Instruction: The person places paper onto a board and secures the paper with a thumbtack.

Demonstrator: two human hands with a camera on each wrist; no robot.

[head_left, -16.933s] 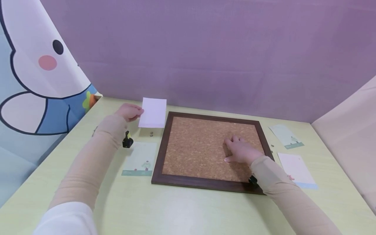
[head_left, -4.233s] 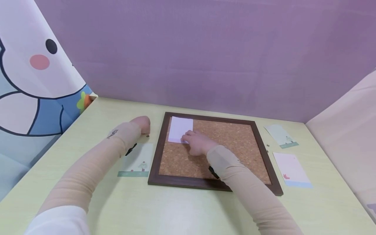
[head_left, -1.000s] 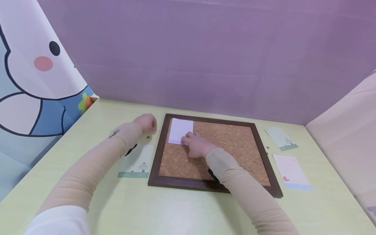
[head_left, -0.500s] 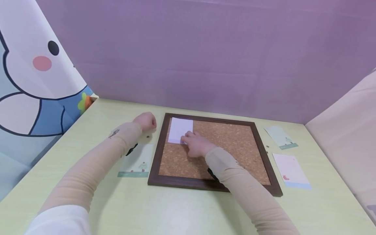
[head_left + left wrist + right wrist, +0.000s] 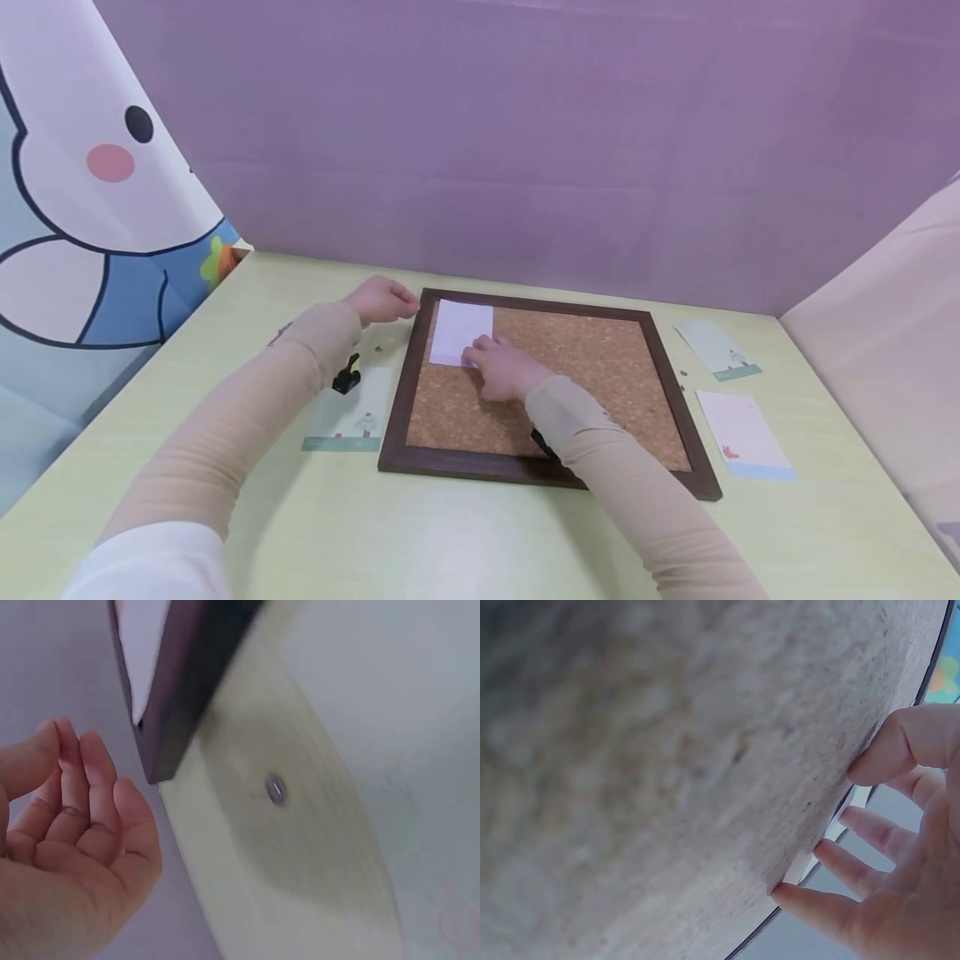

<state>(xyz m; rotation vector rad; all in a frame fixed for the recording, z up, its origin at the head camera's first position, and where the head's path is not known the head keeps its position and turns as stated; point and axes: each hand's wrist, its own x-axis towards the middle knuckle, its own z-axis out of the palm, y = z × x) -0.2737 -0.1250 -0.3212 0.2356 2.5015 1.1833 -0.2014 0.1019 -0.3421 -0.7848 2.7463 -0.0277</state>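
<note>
My left hand (image 5: 382,301) is raised at the upper left corner of the framed corkboard (image 5: 555,400), thumb and fingertips pinched together. The pinched thumbtack is too small to make out clearly; the fingertips mostly hide it. Another small metallic thumbtack (image 5: 276,790) lies on the table below this hand. My right hand (image 5: 504,367) rests on the corkboard with spread fingers (image 5: 840,870), their tips pressing the lower right corner of a white card (image 5: 457,331). That card lies in the board's upper left corner.
Left of the board lies a pale card with a green strip (image 5: 341,445). On the right are a similar card (image 5: 718,350) and a pinkish card with a blue strip (image 5: 746,433). Small tacks (image 5: 682,375) sit beside the right frame edge. A purple curtain (image 5: 525,150) hangs behind.
The white card went from my left hand onto the corkboard, and my right hand moved left onto it. One of two left tacks left its spot. Lately my left hand rose rightward to the frame.
</note>
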